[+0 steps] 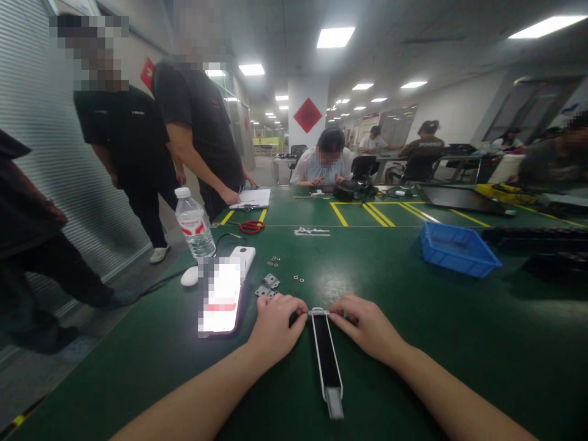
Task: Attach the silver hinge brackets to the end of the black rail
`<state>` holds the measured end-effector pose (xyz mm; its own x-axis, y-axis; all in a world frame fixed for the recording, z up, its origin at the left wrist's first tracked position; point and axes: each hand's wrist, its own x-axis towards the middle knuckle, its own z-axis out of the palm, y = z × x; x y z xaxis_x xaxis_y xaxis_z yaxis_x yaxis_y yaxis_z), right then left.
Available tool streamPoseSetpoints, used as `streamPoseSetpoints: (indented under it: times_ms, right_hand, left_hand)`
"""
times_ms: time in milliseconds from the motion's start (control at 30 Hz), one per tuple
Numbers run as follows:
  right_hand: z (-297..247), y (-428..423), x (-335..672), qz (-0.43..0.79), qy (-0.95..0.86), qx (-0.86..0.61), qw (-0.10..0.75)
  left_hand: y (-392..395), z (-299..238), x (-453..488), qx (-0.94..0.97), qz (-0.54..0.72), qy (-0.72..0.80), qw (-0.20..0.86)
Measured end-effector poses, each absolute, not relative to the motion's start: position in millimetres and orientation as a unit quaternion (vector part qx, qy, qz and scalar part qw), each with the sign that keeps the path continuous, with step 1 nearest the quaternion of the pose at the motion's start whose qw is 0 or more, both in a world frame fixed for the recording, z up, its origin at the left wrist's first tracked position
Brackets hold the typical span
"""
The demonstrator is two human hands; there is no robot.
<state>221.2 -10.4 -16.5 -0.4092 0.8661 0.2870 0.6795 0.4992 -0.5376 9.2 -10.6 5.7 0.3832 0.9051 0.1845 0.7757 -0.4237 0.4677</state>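
Note:
A long narrow black piece with white side rails lies lengthwise on the green table, with a grey tab at its near end. Across its far end runs a small silver crosspiece. My left hand pinches the left tip of that crosspiece between thumb and fingers. From the opposite side, my right hand pinches the right tip. Several grey metal plates with holes sit just beyond my left hand. Small metal rings lie farther off.
Left of my hands are a lit phone, a white mouse-shaped object and a water bottle. Red-handled scissors and thin white strips lie farther back. A blue bin stands right. People are around the table.

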Motion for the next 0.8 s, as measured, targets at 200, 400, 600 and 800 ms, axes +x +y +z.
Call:
streamPoseSetpoints:
  times_ms: [200,400,600,800]
  right_hand:
    - [-16.1,-10.6,221.6,0.182,-0.817,-0.481,0.262]
    - [-16.6,-11.6,221.8,0.192,-0.812,-0.487,0.259]
    - [-16.3,-12.6,221.1,0.197,-0.811,-0.487,0.258]
    - [-16.9,-12.4,219.6,0.194,-0.811,-0.486,0.261]
  left_hand:
    - [-10.8,4.3,8.7,0.820,0.211,0.510,0.149]
    - [-11.5,7.1,6.6,0.811,0.216,0.517,0.170]
    - [-0.2,11.8,5.8,0.793,0.239,0.541,0.147]
    - [10.8,0.6,7.5,0.839,0.183,0.502,0.103]
